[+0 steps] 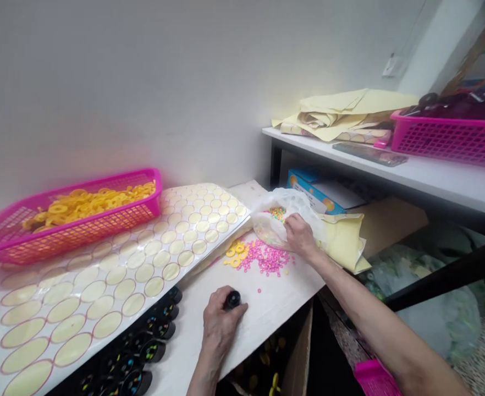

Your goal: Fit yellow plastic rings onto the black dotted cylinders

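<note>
My left hand [221, 319] is curled around a small black round cup [232, 300], holding it on the white tabletop. At the mouth of a white plastic bag [308, 212], my right hand [300, 235] has its fingers closed together; what they hold is hidden. Inside the bag lie small multicoloured beads [277, 212]. Just in front of the bag is a loose spread of pink beads [269, 258], with several yellow rings [237, 248] beside it. Rows of black round cups [154, 350], some with coloured bits inside, stand left of my left hand.
Sheets of round stickers [114, 275] cover the left side, under a pink basket [158, 201] of yellow rings. A raised white shelf [432, 173] at right bears paper, a phone [370, 154] and another pink basket [452, 137]. Below the table's front edge is an open cardboard box [304, 346].
</note>
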